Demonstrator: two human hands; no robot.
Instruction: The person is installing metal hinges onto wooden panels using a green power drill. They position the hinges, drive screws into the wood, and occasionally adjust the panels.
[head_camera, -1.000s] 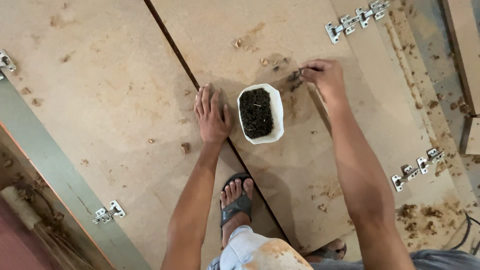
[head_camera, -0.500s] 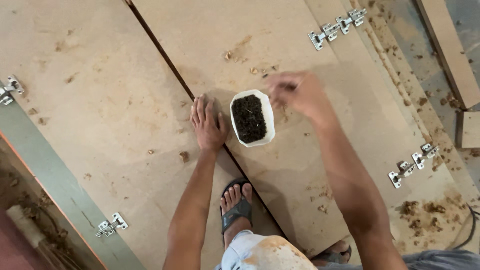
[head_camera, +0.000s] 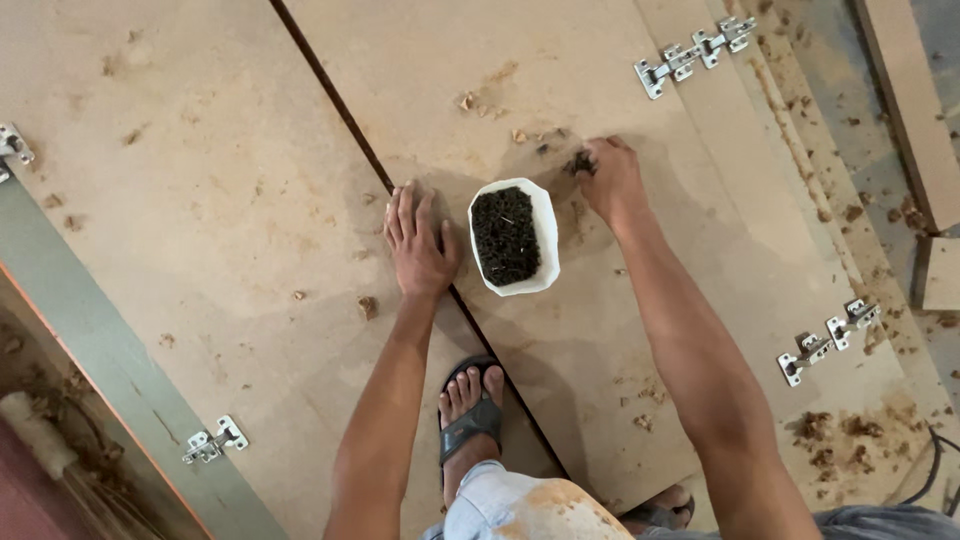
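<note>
A white tub (head_camera: 545, 235) full of small black screws (head_camera: 505, 235) stands on a brown fibreboard panel (head_camera: 640, 290). My left hand (head_camera: 418, 245) lies flat, fingers spread, on the board just left of the tub, over the dark gap between two panels. My right hand (head_camera: 608, 178) rests on the panel just right of the tub's far end. Its fingers are pinched on a small clump of black screws (head_camera: 580, 163) lying on the board.
Metal cabinet hinges sit at the panel edges: a pair at top right (head_camera: 695, 55), a pair at right (head_camera: 828, 338), one at bottom left (head_camera: 212, 440), one at far left (head_camera: 14, 146). Sawdust clumps litter the boards. My sandalled foot (head_camera: 470, 405) stands below the tub.
My right hand swung from the board over the tub and back out to the loose screws beyond it. The left hand stayed flat beside the tub.
</note>
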